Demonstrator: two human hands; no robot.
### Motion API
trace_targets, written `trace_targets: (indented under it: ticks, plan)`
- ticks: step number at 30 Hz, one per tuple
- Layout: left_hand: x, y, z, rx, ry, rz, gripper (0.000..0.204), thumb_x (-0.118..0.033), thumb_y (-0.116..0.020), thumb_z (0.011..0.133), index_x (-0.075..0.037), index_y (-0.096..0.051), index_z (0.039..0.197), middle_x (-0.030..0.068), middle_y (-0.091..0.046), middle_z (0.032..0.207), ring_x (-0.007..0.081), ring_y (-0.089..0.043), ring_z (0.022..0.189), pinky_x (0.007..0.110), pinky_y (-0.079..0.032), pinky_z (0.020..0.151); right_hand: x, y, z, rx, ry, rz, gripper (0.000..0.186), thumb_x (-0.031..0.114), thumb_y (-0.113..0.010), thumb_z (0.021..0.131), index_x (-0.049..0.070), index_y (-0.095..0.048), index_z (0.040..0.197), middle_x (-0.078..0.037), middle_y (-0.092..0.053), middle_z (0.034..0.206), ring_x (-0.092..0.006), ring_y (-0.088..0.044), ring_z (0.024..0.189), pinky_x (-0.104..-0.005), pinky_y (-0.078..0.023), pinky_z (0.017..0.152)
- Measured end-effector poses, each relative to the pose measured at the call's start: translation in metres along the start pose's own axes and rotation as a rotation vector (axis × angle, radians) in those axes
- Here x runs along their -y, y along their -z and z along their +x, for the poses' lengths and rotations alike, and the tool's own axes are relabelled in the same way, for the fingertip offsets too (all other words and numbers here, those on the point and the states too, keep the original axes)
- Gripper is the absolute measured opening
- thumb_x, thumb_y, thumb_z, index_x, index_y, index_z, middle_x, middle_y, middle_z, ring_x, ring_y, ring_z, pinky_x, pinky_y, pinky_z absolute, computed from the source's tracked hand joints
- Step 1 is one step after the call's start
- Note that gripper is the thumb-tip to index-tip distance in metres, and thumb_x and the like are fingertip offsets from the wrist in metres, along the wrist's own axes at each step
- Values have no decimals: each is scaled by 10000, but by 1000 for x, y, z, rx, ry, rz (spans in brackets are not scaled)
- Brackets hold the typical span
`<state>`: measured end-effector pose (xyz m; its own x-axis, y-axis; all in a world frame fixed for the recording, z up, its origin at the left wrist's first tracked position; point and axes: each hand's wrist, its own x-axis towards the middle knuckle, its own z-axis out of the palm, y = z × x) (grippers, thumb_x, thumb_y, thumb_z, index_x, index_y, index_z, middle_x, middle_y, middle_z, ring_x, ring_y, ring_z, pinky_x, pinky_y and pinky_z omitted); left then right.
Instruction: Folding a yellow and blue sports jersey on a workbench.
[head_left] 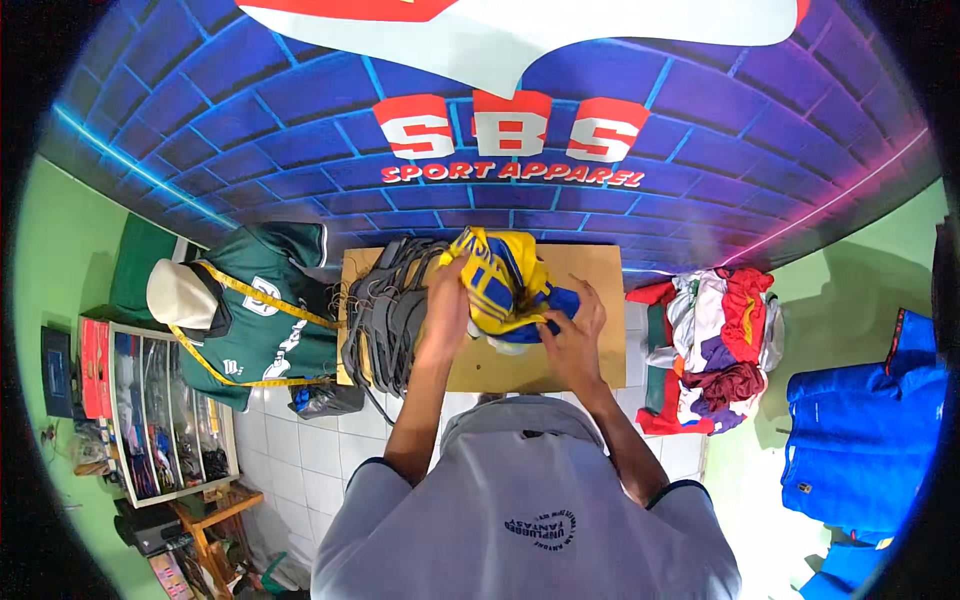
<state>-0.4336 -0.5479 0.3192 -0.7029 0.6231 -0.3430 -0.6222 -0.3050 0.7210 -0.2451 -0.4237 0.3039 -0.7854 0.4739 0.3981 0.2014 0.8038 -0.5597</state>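
A crumpled yellow and blue sports jersey is bunched up over the wooden table, between my two hands. My left hand, slightly blurred, is closed on the jersey's left side. At its lower right edge, my right hand pinches the fabric with bent fingers, next to a blue part of the garment. A small white patch of cloth shows beneath the yellow part. Close to my left hand lies a heap of dark grey clothes hangers, on the left of the table.
On the left stands a mannequin in a green jersey, with a yellow measuring tape around it. Below it is a shelf cabinet of packaged goods. A pile of mixed garments sits right of the table. Blue garments hang at the far right.
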Motion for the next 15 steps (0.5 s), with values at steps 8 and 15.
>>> trace_targets:
  ticks: [8,15]
  plan:
    - [28,27,-17,156,-351,1185,343,-283,-552,1031,21,-670,1137,139,-716,1023,192,-658,895,276,-498,826,11,7,23,-84,-73,384,166,100,-786,760,42,-755,913,-194,-400,1535,-383,-346,1422,-444,-264,1163]
    - [29,-15,-62,89,-6,908,292,-255,-575,1028,5,-681,1111,77,-695,1016,152,-611,913,249,-461,833,26,-2,19,-56,-210,490,88,118,-786,797,45,-761,839,-164,-433,1515,-335,-382,1399,-406,-306,1122]
